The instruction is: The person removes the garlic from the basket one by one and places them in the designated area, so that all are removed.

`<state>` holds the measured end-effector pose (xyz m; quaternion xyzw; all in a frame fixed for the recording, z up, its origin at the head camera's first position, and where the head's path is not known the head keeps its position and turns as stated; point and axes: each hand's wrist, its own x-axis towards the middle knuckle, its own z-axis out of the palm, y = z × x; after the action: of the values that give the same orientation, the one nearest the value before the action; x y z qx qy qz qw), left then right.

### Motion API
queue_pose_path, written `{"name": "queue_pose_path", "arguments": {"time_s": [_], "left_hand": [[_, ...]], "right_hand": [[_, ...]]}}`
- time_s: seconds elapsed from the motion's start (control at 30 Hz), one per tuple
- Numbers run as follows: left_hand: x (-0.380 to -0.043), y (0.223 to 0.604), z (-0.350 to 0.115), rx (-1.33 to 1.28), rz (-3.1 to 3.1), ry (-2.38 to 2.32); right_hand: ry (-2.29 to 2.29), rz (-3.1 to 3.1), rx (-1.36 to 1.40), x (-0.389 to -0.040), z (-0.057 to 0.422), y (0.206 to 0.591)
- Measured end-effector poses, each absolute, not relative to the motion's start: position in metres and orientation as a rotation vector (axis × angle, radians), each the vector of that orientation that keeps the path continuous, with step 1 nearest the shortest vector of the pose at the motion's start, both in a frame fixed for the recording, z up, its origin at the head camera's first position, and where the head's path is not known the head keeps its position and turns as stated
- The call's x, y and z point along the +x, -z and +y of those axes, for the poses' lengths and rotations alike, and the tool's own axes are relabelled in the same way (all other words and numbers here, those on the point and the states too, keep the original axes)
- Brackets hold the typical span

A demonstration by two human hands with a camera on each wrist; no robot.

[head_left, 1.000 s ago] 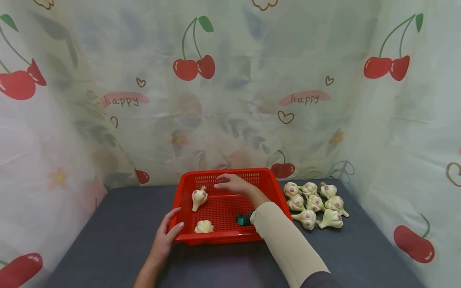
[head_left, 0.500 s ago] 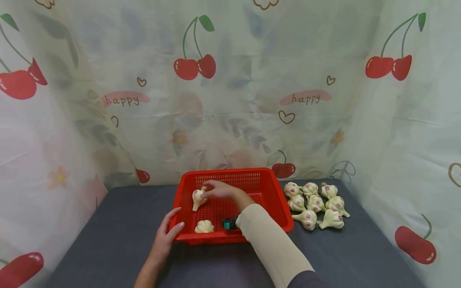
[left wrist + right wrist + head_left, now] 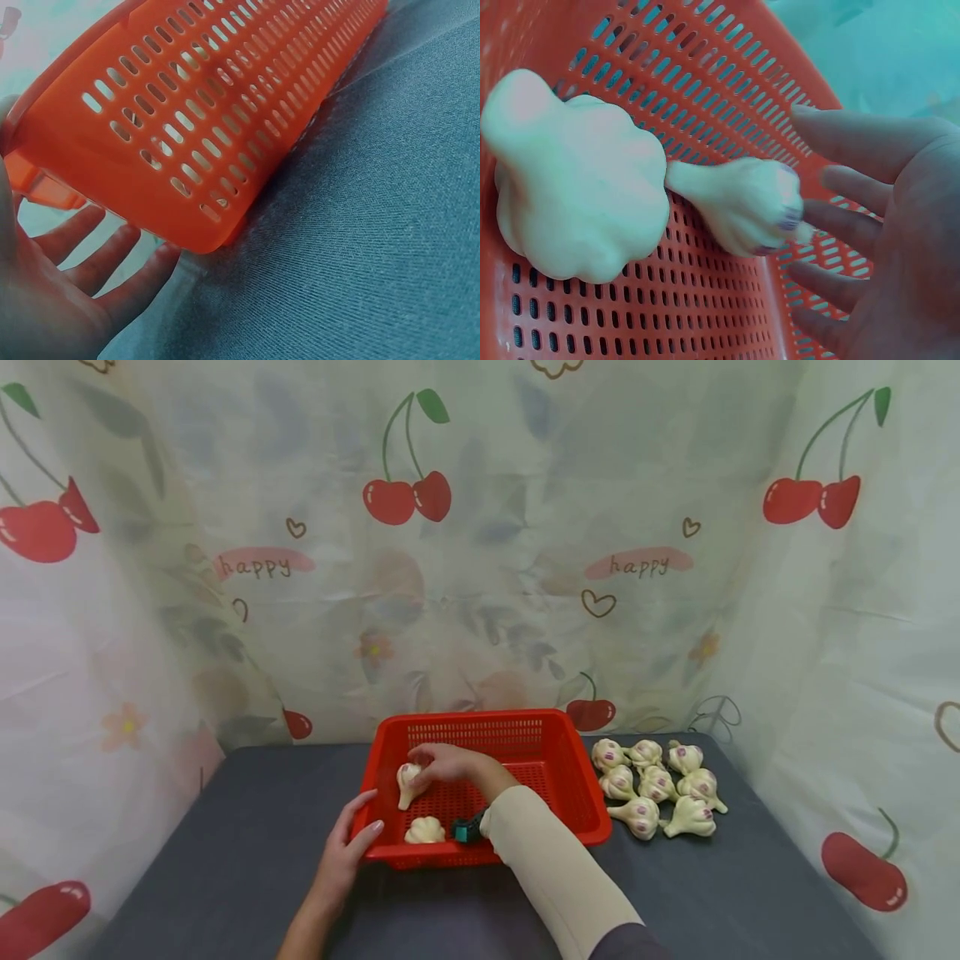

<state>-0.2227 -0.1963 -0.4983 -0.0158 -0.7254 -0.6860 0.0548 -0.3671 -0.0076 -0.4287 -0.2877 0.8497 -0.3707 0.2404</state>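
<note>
A red plastic basket (image 3: pixel 491 846) with slotted walls sits on the dark table. My left hand (image 3: pixel 341 860) holds its near-left corner, thumb over the rim; in the left wrist view the fingers (image 3: pixel 109 259) lie against the outside wall. Inside the basket, my right hand (image 3: pixel 453 762) is at a purple-marked garlic bulb (image 3: pixel 408 787) near the left wall. In the right wrist view its fingers (image 3: pixel 847 225) are spread and loosely bent, one tip at the bulb's root end. A second garlic bulb (image 3: pixel 425 831) lies closer to the front wall.
Several garlic bulbs (image 3: pixel 657 783) lie grouped on the table (image 3: pixel 225 860) just right of the basket. A cherry-patterned curtain (image 3: pixel 480 610) hangs behind and along both sides. A dark band with a teal piece (image 3: pixel 467 831) is on my right wrist.
My right hand has moved left across the basket to the purple-marked garlic bulb, which has shifted slightly toward me and left. The left hand stays at the corner.
</note>
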Motion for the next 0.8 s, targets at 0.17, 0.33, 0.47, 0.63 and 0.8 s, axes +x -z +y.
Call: {"name": "queue_pose_path", "arguments": {"time_s": [0.17,0.33,0.47,0.63,0.8], "left_hand": [[-0.222,0.498,-0.197,-0.041,-2.209,2.082],[-0.222,0.498,-0.197,-0.047,-2.209,2.098],[-0.222,0.498,-0.198,-0.052,-2.212,2.094],[-0.222,0.498,-0.198,-0.043,-2.215,2.081],[-0.222,0.497,-0.197,-0.038,-2.211,2.079]], "right_hand": [[0.959,2.283,-0.821,-0.366,-0.008,0.429],[0.928,2.231,-0.823,-0.366,-0.009,0.432],[0.908,2.227,-0.822,-0.364,-0.009,0.429],[0.937,2.280,-0.809,-0.363,-0.005,0.427],[0.900,2.406,-0.806,-0.368,0.002,0.427]]}}
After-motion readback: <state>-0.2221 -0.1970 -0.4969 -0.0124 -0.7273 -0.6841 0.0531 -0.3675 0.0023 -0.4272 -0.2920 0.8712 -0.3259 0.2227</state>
